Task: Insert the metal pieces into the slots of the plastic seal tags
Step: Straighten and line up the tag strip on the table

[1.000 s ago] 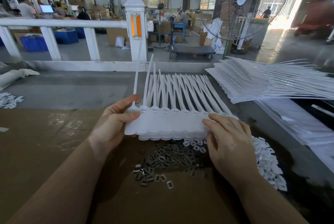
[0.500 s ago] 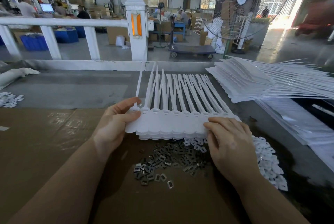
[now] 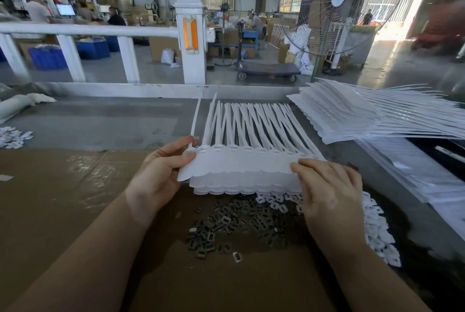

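Seal tags [image 3: 246,173] lie stacked at 12 o'clock of the metal pieces [image 3: 226,226]. Left hand [image 3: 161,173] fingers pinch the end tag; right hand [image 3: 329,193] fingers press flat. Peel one layer only, keeping slots upward.

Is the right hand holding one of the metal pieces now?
No, the right hand rests on the right end of the stack of seal tags, while the metal pieces lie loose on the cardboard below.
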Tool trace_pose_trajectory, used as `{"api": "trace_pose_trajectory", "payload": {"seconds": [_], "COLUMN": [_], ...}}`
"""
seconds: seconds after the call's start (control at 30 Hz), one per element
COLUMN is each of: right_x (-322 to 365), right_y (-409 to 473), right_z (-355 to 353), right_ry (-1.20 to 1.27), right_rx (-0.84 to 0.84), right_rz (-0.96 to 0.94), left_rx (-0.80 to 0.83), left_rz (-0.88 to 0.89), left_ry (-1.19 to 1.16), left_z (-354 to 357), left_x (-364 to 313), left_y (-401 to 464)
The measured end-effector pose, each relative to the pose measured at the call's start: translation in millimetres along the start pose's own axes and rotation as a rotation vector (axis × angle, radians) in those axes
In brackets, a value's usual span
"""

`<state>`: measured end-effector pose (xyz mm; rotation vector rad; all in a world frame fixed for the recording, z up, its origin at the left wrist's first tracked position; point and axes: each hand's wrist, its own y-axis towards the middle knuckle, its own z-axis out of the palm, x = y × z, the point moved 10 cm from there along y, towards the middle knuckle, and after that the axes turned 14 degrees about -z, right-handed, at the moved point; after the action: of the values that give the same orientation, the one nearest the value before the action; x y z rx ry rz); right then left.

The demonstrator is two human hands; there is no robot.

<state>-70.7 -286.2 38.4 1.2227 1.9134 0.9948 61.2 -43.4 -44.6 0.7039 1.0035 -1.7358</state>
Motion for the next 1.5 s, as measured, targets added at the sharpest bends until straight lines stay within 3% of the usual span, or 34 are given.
{"api": "trace_pose_trajectory", "payload": {"seconds": [0.23, 0.6, 1.17, 1.5], "right_x": [3, 6, -1, -1], "right_y": [4, 3, -2, -4], "right_z": [-17, -22, 3, 2], "right_ry": [-0.079, -0.078, -0.093, -0.038], "right_rx": [-0.100, -0.102, 0.092, 0.055], "right_rz": [-0.023, -0.051, -0.008, -0.004], "left_rx": [0.062, 0.166, -0.070, -0.078], "left_rz": [0.092, 0.210, 0.171, 0.166], "left_ry": [0.045, 0.125, 0.388, 0.565], "left_z": [8, 18, 11, 16], "left_x": [-6, -13, -5, -2], "left_y": [-5, -10, -12, -14]}}
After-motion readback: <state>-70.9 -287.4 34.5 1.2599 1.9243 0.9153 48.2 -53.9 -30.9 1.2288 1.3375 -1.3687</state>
